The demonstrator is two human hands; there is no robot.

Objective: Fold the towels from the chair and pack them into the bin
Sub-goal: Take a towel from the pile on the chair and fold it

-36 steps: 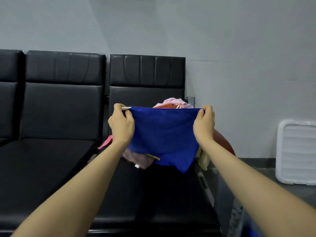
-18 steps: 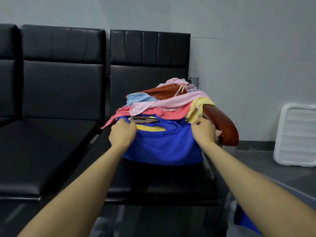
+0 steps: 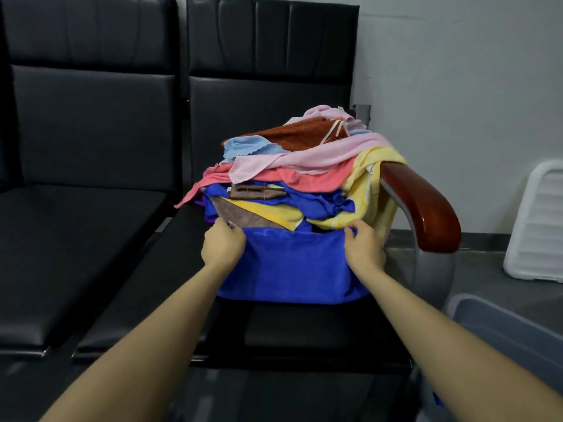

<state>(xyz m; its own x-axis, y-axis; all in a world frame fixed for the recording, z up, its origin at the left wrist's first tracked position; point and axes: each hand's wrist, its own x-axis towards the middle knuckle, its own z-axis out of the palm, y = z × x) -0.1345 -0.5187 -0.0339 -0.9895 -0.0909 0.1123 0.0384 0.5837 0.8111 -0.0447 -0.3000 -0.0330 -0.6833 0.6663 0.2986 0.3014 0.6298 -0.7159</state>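
A blue towel (image 3: 292, 266) lies spread on the black chair seat (image 3: 304, 330), in front of a heap of towels (image 3: 304, 166) in pink, yellow, rust, light blue and blue. My left hand (image 3: 224, 243) pinches the blue towel's far left corner. My right hand (image 3: 364, 246) pinches its far right corner. Both hands are low, right at the foot of the heap. A grey bin (image 3: 502, 336) shows its rim at the lower right, partly behind my right forearm.
A red-brown wooden armrest (image 3: 423, 205) on a metal support rises right of the heap. More black seats (image 3: 76, 239) stretch to the left. A white ribbed plastic lid (image 3: 539, 226) leans on the wall at the right, on a grey floor.
The blue towel was held up in the air by its top corners; both hands have brought it down onto the seat in front of the heap. The view has tilted down.
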